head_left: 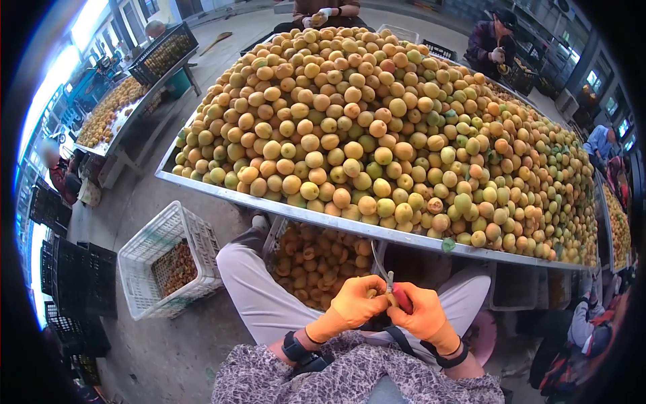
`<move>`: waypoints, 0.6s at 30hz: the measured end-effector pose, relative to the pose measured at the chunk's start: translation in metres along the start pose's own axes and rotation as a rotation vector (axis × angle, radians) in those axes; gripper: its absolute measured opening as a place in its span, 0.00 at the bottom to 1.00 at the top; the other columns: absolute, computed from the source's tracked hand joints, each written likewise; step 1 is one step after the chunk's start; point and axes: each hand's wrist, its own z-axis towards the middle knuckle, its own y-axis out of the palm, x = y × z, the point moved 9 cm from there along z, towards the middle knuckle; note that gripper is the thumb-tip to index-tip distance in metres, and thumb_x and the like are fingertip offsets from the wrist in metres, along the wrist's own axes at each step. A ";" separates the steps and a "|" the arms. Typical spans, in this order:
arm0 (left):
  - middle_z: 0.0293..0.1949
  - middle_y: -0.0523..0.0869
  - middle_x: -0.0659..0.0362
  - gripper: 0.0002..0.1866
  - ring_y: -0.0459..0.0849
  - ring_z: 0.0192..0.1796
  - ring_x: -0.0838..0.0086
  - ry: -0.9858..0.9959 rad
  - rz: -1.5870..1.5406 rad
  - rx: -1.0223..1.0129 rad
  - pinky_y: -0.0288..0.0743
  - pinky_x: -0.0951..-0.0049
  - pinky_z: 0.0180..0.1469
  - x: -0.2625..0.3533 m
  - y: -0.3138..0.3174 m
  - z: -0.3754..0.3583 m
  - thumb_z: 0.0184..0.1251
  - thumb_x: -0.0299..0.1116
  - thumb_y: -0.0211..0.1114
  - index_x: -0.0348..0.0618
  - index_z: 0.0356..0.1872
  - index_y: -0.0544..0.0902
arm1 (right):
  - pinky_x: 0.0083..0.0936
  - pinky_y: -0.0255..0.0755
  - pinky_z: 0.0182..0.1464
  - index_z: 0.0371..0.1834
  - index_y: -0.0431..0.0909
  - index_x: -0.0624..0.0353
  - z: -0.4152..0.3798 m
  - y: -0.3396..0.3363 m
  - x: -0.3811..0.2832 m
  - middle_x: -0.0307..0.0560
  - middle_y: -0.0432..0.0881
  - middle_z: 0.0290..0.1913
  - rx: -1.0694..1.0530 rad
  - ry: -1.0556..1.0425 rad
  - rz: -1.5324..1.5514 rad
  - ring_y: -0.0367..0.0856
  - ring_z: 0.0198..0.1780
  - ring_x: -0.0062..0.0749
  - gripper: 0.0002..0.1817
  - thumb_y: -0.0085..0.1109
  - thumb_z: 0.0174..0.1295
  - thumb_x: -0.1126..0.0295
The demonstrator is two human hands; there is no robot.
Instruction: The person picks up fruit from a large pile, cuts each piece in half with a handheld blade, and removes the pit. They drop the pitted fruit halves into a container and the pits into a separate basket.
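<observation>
Both of my hands wear orange gloves and meet in front of my lap. My left hand (353, 306) is closed, pinching a small yellowish apricot (371, 293) that its fingers partly hide. In my right hand (424, 313) is a red-handled cutting tool (402, 297), its grey metal end pointing up between the hands; its exact kind is mostly hidden. Between my knees, just beyond the hands, a crate holds cut apricots (316, 259). Above it, a large metal-edged table (323, 217) carries a high heap of whole apricots (350, 128).
On the floor to my left stands a white plastic crate (134, 283) with brown pits (176, 268) inside. Black crates (81, 279) are stacked farther left. Other people sit around the tables, one across from me (326, 13) and one at upper right (491, 44).
</observation>
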 end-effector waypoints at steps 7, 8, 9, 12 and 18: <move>0.20 0.80 0.62 0.06 0.76 0.20 0.83 -0.121 -0.045 -0.084 0.66 0.82 0.20 -0.005 0.011 0.001 0.60 0.30 0.62 0.38 0.33 0.81 | 0.23 0.75 0.33 0.46 0.78 0.64 -0.003 -0.001 0.013 0.45 0.78 0.23 -0.033 0.014 -0.033 0.78 0.25 0.25 0.16 0.62 0.53 0.74; 0.20 0.80 0.62 0.05 0.77 0.20 0.83 -0.139 -0.081 -0.116 0.67 0.82 0.20 -0.008 0.014 0.002 0.60 0.29 0.61 0.38 0.33 0.80 | 0.22 0.73 0.30 0.47 0.78 0.64 -0.004 -0.002 0.021 0.43 0.77 0.22 -0.051 0.041 0.048 0.77 0.24 0.23 0.15 0.61 0.55 0.74; 0.20 0.80 0.62 0.05 0.77 0.20 0.83 -0.142 -0.079 -0.118 0.67 0.82 0.20 -0.009 0.014 0.003 0.60 0.29 0.61 0.38 0.33 0.80 | 0.21 0.72 0.27 0.48 0.78 0.63 -0.005 -0.002 0.025 0.42 0.77 0.21 -0.071 0.066 0.128 0.76 0.22 0.21 0.15 0.59 0.56 0.74; 0.23 0.82 0.59 0.05 0.79 0.21 0.81 -0.122 -0.134 -0.201 0.69 0.82 0.20 -0.007 0.021 0.006 0.61 0.27 0.59 0.37 0.35 0.79 | 0.16 0.65 0.22 0.52 0.79 0.62 -0.010 -0.006 0.029 0.41 0.79 0.24 -0.088 0.278 0.390 0.73 0.20 0.16 0.16 0.54 0.60 0.74; 0.29 0.85 0.56 0.06 0.82 0.24 0.77 -0.256 -0.494 -0.286 0.71 0.82 0.20 -0.008 0.028 0.004 0.65 0.28 0.58 0.36 0.39 0.77 | 0.14 0.64 0.18 0.54 0.79 0.61 -0.013 -0.008 0.040 0.42 0.82 0.28 -0.059 0.421 0.643 0.73 0.19 0.15 0.17 0.51 0.62 0.74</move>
